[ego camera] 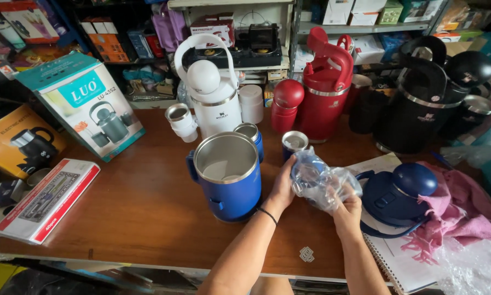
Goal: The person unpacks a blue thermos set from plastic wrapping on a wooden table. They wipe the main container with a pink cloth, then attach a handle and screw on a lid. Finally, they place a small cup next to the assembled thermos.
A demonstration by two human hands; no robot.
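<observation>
Head view. We hold a blue cup wrapped in a clear plastic bag (317,183) above the bench (147,213), toward its near edge and right of centre. Our left hand (283,188) cups the bundle's left side, and our right hand (348,206) supports it from below and to the right; the fingers of both hands close around the bag rather than around the cup itself.

Just to the left stands the open blue jug (227,176), its steel interior exposed. Close on the right lies its blue lid (398,194), resting on a spiral notebook (390,257) beside a pink cloth (463,213). A small blue steel-lined cup (295,143) and another (250,134) stand behind the bundle. White (215,98), red (324,87) and black (414,104) jug sets line the far edge.

In our judgement the main risk is slippage: the film is slack and smooth, so the cup may slide within it and drop onto the bench, or strike the jug's rim. A sideways sweep of either elbow could also topple the small cups close behind.
</observation>
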